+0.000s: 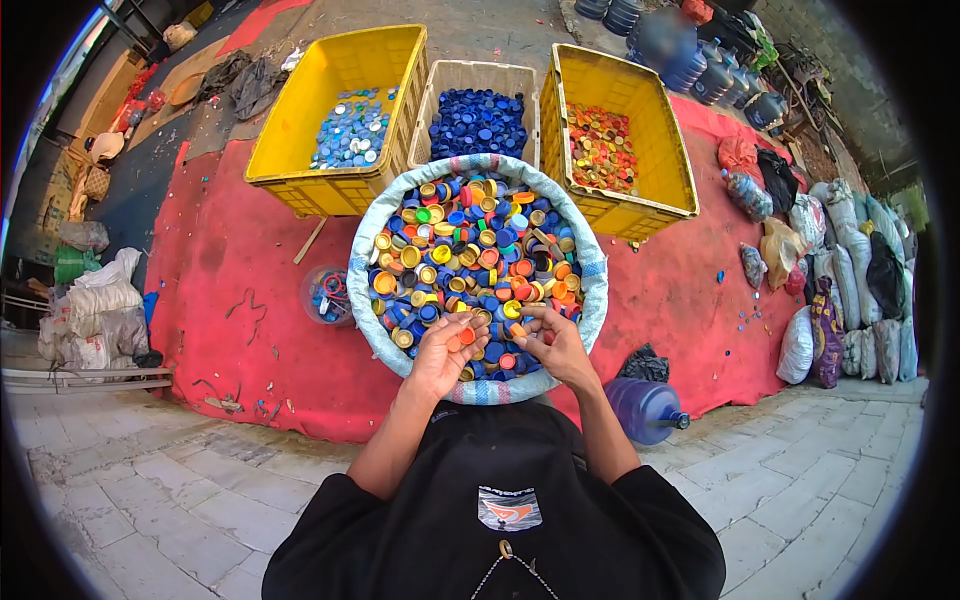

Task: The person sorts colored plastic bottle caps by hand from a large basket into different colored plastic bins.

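A left hand (452,345) curls its fingers around orange caps (461,339) above a brimming sack; whether the bent right fingers (540,322) grip one cannot be told.

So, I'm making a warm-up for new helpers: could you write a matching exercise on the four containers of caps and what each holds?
Containers
1. Left crate
2. Middle crate
3. Right crate
4. Round tub

Contents
A. Mostly red and orange caps
B. Caps of many colours
C. Mostly light blue caps
D. Dark blue caps

Right pairs: 1-C, 2-D, 3-A, 4-B
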Tool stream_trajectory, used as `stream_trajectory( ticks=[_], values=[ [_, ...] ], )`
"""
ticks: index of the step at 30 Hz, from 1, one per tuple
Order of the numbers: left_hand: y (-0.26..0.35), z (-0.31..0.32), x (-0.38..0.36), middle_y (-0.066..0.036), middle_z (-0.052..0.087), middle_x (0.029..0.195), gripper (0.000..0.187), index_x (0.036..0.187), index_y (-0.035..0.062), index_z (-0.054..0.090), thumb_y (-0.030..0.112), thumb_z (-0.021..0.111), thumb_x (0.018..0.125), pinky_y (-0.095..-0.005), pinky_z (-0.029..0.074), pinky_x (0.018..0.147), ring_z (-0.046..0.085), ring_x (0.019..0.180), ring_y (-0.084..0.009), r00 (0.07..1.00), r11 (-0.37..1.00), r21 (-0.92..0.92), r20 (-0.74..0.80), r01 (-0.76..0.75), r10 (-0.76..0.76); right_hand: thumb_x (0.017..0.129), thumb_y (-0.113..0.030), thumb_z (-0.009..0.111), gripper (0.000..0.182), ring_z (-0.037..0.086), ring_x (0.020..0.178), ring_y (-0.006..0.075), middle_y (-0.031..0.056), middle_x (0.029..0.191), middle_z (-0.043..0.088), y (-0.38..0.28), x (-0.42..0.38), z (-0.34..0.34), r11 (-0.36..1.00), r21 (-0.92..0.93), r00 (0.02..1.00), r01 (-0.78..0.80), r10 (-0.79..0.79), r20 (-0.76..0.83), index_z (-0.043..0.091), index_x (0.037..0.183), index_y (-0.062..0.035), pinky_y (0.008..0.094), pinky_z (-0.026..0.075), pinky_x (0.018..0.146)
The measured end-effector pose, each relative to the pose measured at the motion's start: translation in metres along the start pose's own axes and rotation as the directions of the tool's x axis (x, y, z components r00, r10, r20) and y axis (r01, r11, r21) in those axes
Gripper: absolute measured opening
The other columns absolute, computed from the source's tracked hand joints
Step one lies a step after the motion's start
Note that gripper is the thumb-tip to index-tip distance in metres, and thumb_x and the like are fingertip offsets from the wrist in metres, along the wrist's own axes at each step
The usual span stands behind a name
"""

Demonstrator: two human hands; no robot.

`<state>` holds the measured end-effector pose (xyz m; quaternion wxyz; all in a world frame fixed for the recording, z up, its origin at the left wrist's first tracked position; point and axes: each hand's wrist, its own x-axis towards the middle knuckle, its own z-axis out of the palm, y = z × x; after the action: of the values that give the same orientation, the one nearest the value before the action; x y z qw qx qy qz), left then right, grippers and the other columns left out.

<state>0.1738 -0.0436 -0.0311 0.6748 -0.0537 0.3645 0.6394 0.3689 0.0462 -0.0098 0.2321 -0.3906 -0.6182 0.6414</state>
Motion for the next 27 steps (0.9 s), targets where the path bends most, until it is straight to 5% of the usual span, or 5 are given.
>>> stream_trajectory(
  ticks=[3, 7, 15, 20, 27],
  values=[
    [-0.001, 0.006, 0.002, -0.016, 0.063, 0.109, 0.020, 0.110, -0.0015, 0.056, 0.007, 0.057, 0.091, -0.0379, 0.055, 0.088, 0.064, 0.101, -0.0265, 0.999, 1.000, -0.012, 0.026, 0.020, -0.020, 0.085, -0.010, 0.058, 0.040, 0.056, 0.072, 0.0126, 0.0022, 0.089, 0.061, -0.012, -0.001, -0.009, 0.715, 0.695, 0.986, -0.083, 0.158, -0.044, 0.053, 0.123, 0.0044, 0.0282, 0.047, 0.064],
    [-0.004, 0.019, 0.005, -0.019, 0.061, 0.114, 0.022, 0.111, -0.0030, 0.054, 0.006, 0.056, 0.091, -0.0399, 0.054, 0.092, 0.062, 0.105, -0.0291, 0.998, 0.998, -0.045, 0.055, 0.044, -0.041, 0.081, -0.019, 0.055, 0.047, 0.056, 0.077, 0.0166, 0.0063, 0.090, 0.059, -0.013, -0.003, -0.016, 0.298, 0.951, 0.979, -0.076, 0.202, 0.015, 0.053, 0.123, 0.0013, 0.0310, 0.048, 0.070],
    [-0.020, 0.038, 0.022, -0.015, 0.057, 0.118, 0.050, 0.119, -0.0034, 0.052, -0.016, 0.047, 0.071, -0.0410, 0.044, 0.104, 0.055, 0.115, -0.0275, 0.976, 0.995, -0.035, 0.197, 0.098, -0.090, 0.081, -0.022, 0.051, 0.045, 0.061, 0.086, 0.0231, 0.0129, 0.106, 0.059, 0.008, -0.010, -0.029, 0.267, 0.963, 0.974, 0.042, 0.206, -0.100, 0.053, 0.120, 0.0011, 0.0390, 0.051, 0.080],
    [-0.035, 0.055, 0.033, -0.019, 0.053, 0.123, 0.058, 0.123, -0.0055, 0.046, -0.020, 0.044, 0.067, -0.0431, 0.043, 0.106, 0.054, 0.118, -0.0311, 0.967, 0.989, -0.015, 0.214, 0.145, -0.139, 0.081, -0.023, 0.050, 0.044, 0.060, 0.089, 0.0236, 0.0163, 0.110, 0.061, 0.012, -0.018, -0.044, 0.258, 0.956, 0.966, 0.140, 0.177, -0.189, 0.054, 0.117, 0.0017, 0.0372, 0.051, 0.082],
    [-0.064, 0.099, 0.057, -0.024, 0.046, 0.130, 0.059, 0.127, -0.0104, 0.040, -0.021, 0.039, 0.069, -0.0449, 0.036, 0.113, 0.047, 0.126, -0.0358, 0.949, 0.980, 0.030, 0.245, 0.195, -0.196, 0.069, -0.002, 0.048, 0.060, 0.055, 0.112, 0.0324, 0.0234, 0.124, 0.052, 0.019, -0.032, -0.079, 0.346, 0.910, 0.917, 0.228, 0.237, -0.320, 0.046, 0.128, 0.0048, 0.0441, 0.046, 0.098]
  ],
)
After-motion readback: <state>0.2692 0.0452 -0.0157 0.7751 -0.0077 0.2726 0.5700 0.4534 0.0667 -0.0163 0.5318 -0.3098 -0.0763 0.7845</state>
